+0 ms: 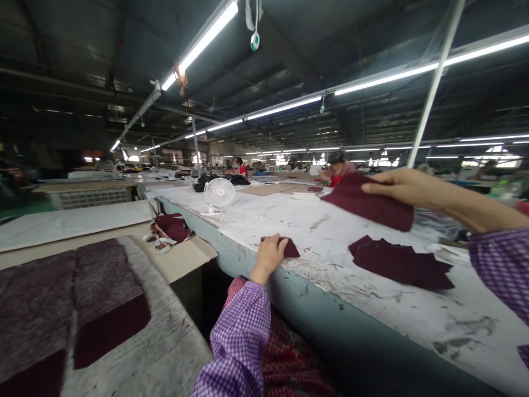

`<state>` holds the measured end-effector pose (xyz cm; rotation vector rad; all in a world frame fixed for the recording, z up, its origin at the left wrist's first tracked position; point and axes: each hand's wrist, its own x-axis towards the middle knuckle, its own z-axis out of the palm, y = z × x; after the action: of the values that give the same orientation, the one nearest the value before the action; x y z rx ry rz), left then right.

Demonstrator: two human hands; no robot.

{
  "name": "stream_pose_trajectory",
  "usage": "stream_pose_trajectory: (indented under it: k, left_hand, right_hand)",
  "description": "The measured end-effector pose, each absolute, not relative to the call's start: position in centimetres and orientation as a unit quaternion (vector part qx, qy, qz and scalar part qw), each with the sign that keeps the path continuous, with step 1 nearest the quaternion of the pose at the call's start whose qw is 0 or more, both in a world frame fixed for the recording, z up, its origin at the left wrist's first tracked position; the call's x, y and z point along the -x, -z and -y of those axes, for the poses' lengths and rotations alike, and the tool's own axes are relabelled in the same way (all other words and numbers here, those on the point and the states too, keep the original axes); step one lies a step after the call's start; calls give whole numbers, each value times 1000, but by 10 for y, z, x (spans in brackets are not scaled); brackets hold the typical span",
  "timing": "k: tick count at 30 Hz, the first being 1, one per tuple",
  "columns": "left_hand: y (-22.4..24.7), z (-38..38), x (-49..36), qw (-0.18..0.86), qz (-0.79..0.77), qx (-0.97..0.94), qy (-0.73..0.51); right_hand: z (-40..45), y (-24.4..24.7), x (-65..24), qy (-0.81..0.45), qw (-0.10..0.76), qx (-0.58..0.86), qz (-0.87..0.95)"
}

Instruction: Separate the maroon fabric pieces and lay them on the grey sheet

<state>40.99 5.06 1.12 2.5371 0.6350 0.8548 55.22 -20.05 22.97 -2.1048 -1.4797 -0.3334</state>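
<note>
R hand (pixel 407 187) pinches a soft maroon cloth piece (pixel 370 205), lifted; L hand (pixel 269 255) presses flat, grip released, on a small maroon scrap (pixel 289 248). Scuffed white counter (pixel 322 226) w/ cloth pile (pixel 403 264), dim factory hall.

Bright ceiling tube lights (pixel 285 107) glare against a dim roof, with edges stretched and the foreground softly blurred.
</note>
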Motion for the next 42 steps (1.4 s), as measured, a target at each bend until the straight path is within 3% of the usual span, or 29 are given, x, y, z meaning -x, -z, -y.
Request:
stream_pose_trajectory:
  k: [3,7,11,18,21,24,26,29,31,35,42]
  left_hand:
    - [-9,-54,-408,210,-182,-879,-386]
    - [-2,-55,-409,242,-153,-874,-393]
    - [0,-56,-407,204,-173,-882,-389]
    - [-22,-55,-397,180,-246,-880,-364]
    - [-36,-37,-395,398,-231,-811,-361]
    - [-44,-7,-396,715,-133,-653,-211]
    - [-42,12,-398,815,-70,-564,-118]
    - [-33,33,-403,805,-94,-569,-140]
    - [-26,42,-405,762,-115,-609,-187]
    - [-27,52,-402,745,-54,-638,-187]
    - [-28,48,-392,735,-58,-646,-199]
  right_hand:
    - [200,-200,-568,97,83,851,509]
    - [192,-175,-571,179,16,862,475]
    - [189,-165,-558,256,47,842,472]
    - [186,-163,-557,244,79,830,495]
    - [189,-157,-548,278,116,807,508]
    - [196,-143,-522,277,156,755,574]
    - [202,-132,-500,221,149,733,626]
    - [214,-120,-480,40,113,699,705]
    - [222,-117,-482,-60,142,685,712]
    - [233,-110,-510,-77,263,756,595]
    - [233,-85,-536,-237,271,765,535]
